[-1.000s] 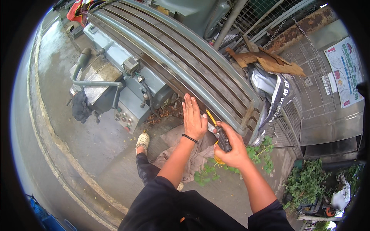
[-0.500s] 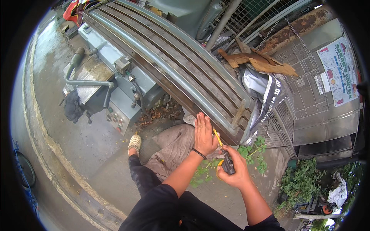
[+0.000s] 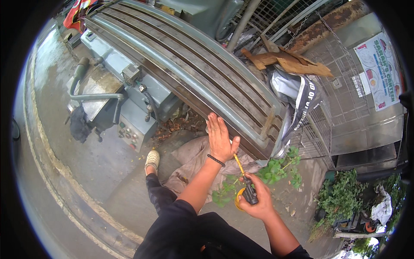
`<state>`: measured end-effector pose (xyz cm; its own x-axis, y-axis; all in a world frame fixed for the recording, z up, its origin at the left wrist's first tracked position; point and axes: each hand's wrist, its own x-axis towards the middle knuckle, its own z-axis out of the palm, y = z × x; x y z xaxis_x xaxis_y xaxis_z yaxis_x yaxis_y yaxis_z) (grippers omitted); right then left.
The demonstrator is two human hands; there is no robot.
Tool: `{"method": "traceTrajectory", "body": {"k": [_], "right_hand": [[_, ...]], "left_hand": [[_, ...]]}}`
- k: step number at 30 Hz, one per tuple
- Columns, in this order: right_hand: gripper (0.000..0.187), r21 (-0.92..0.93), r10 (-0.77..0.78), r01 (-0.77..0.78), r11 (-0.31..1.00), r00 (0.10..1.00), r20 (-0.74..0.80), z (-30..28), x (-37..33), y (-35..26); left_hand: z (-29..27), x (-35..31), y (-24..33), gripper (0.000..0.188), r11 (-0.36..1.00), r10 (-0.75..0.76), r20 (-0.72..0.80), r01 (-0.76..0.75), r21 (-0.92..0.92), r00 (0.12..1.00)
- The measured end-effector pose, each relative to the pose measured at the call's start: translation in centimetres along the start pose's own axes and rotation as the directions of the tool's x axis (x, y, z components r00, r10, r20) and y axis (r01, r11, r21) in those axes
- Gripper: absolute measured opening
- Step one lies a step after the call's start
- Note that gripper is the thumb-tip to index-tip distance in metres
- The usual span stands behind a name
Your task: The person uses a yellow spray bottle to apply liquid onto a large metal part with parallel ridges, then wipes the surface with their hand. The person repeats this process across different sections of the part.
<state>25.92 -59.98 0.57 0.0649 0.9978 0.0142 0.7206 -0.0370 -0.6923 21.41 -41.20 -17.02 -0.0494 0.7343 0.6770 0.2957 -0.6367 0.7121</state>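
Observation:
My right hand (image 3: 262, 202) grips a black and yellow tape measure (image 3: 250, 193). A short length of its yellow blade (image 3: 239, 164) sticks out toward my left hand (image 3: 221, 140). That left hand, with a dark bead bracelet on its wrist, is held flat, fingers stretched and thumb apart. Its thumb is beside the blade's end; whether they touch I cannot tell. The fingertips are over the near edge of a long grey slotted machine table (image 3: 181, 71), close to its right end. Contact with that edge is unclear.
A control box with buttons (image 3: 133, 129) and a bent pipe handle (image 3: 97, 96) jut out at left. Crumpled cloth (image 3: 194, 162) and leafy weeds (image 3: 276, 170) lie below the table. Wire cages (image 3: 340, 82), broken wood (image 3: 297, 62) and a sack (image 3: 286, 90) stand at right.
Both hands have moved slightly left, and my right hand with the tape measure has come nearer to me. More of the yellow blade shows between the hands.

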Motion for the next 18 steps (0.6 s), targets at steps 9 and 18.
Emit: {"method": "traceTrajectory", "body": {"k": [9, 18], "right_hand": [[0.068, 0.049, 0.044, -0.042, 0.998, 0.998, -0.037, -0.6, 1.8, -0.1], [0.069, -0.179, -0.192, 0.197, 0.964, 0.98, 0.046, -0.4, 7.7, 1.0]], "left_hand": [[-1.4, -5.3, 2.2, 0.089, 1.0, -0.025, 0.286, 0.021, 0.017, 0.958], [-1.8, -1.4, 1.0, 0.077, 0.998, -0.063, 0.146, 0.063, 0.006, 0.987]]}}
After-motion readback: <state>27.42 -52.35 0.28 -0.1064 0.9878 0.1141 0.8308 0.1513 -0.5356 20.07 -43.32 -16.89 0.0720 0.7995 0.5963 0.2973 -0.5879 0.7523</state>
